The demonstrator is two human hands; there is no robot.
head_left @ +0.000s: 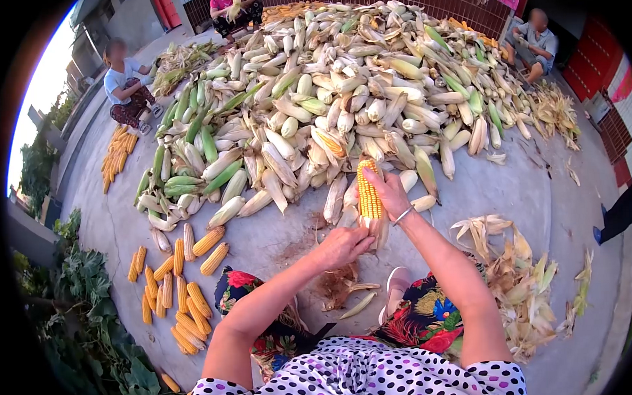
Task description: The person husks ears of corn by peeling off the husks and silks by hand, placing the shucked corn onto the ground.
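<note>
An ear of corn [369, 199] stands nearly upright in front of me, its yellow kernels bare and pale husk around its lower end. My right hand [391, 197] is wrapped around the ear from the right side, with a bracelet on the wrist. At the bottom of the ear, my left hand [344, 248] is closed on the husk [373, 227]; its fingertips are partly hidden. Just beyond both hands rises a big pile of unhusked corn [327, 113].
Several husked ears [184, 299] lie on the concrete ground [263, 269] at my left. Loose husks [521, 288] are heaped at my right. Three people sit around the pile: one at left [122, 86], one at the back [233, 9], one at right [537, 43]. Leafy plants [90, 303] border the left.
</note>
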